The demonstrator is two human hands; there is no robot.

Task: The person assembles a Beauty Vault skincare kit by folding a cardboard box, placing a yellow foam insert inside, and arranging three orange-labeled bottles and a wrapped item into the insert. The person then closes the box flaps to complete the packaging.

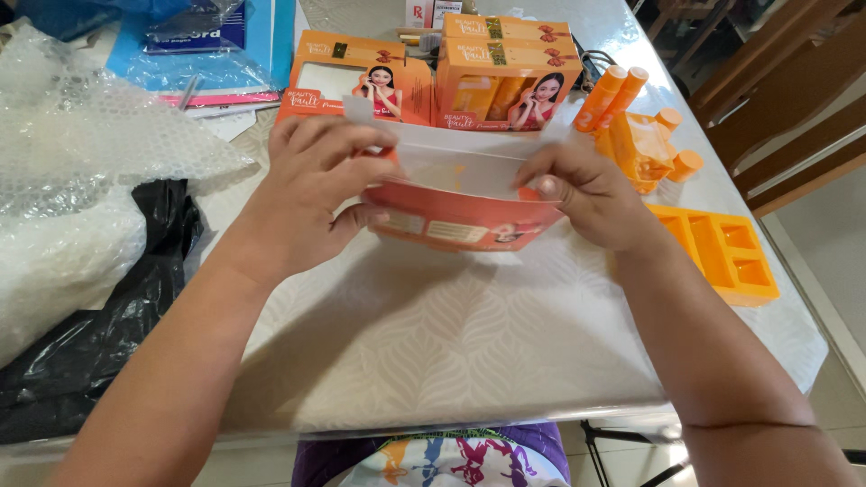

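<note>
An orange cardboard box (460, 215) with a clear window and a printed picture is held above the white table (433, 343) between both my hands. My left hand (311, 194) grips its left end, fingers over the top edge. At the right end, my right hand (586, 194) pinches the top flap. The box looks partly folded and its inside shows white.
Two closed orange boxes (510, 81) and an open one (361, 86) stand behind. Orange tubes and bottles (636, 135) lie at the right with an orange moulded tray (726, 252). Bubble wrap (81, 171) and a black bag (99, 334) are at the left. Blue packets (207, 45) lie at the back.
</note>
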